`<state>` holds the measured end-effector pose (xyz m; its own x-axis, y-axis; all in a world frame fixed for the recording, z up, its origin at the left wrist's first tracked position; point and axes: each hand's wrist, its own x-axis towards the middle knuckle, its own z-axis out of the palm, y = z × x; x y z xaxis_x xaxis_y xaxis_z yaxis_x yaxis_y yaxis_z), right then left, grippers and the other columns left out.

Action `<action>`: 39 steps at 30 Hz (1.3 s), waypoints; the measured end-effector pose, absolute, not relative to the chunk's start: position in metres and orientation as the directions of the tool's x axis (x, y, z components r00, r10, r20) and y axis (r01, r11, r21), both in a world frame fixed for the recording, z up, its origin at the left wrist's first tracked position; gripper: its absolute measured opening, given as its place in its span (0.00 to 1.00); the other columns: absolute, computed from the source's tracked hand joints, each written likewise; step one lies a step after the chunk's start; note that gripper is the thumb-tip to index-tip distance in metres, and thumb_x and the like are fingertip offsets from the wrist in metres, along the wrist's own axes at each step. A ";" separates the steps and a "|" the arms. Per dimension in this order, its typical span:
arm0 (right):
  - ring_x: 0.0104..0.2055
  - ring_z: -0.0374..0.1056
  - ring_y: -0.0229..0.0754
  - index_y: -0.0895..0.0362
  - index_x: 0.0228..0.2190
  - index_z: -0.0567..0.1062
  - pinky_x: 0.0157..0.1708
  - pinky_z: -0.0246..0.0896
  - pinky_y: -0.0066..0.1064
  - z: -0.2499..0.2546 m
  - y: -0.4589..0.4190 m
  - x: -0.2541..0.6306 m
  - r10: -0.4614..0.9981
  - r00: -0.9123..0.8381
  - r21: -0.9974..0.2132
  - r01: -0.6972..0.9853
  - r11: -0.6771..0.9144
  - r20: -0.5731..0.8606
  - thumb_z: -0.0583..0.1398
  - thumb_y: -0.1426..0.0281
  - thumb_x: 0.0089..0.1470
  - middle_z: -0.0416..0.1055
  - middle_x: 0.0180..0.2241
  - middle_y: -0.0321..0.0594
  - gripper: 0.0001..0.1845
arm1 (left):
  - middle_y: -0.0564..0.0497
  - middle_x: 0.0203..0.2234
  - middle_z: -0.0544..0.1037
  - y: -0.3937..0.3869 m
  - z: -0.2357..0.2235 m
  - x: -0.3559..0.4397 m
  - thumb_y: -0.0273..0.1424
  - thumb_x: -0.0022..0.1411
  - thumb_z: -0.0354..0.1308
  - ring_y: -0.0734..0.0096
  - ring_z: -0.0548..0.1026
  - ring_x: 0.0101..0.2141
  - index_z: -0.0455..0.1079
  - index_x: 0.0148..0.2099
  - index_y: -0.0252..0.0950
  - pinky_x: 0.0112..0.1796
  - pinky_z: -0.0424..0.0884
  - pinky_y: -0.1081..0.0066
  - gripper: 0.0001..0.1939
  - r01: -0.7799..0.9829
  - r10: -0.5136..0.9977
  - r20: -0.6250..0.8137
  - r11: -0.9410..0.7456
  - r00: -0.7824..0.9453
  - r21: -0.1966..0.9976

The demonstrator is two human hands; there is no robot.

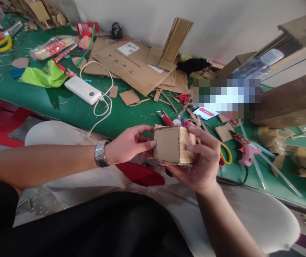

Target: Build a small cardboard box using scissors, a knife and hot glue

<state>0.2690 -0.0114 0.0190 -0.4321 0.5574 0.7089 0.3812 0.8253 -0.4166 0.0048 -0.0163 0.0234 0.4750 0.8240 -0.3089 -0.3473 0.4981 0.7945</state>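
A small cardboard box (166, 145) is held up between both hands, above my lap at the table's near edge. My left hand (131, 144) grips its left side, thumb on the front face and fingers behind. Around the right side curls my right hand (202, 155), its fingers pressed on the side face and its thumb underneath. Corrugated edges show along the box's corner. Just beyond the box lies a cutter with a red handle (166, 119), partly hidden by it. Yellow-handled scissors (225, 154) lie right of my right hand.
On the green table (70, 116) lie a white power bank (83, 89) with a cable, flat cardboard sheets (131, 67) and many scraps. A pink glue gun (248, 153) rests at the right near clear glue sticks (260, 171). More scissors (1, 41) lie far left.
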 end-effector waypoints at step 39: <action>0.67 0.75 0.69 0.46 0.64 0.69 0.61 0.77 0.73 0.018 -0.008 0.264 0.521 -0.371 -0.374 0.400 0.837 0.768 0.80 0.59 0.53 0.70 0.68 0.57 0.44 | 0.51 0.43 0.82 -0.017 0.025 -0.001 0.22 0.57 0.80 0.67 0.86 0.43 0.65 0.73 0.48 0.47 0.83 0.69 0.47 -0.379 0.834 -0.174 0.411 0.524 0.829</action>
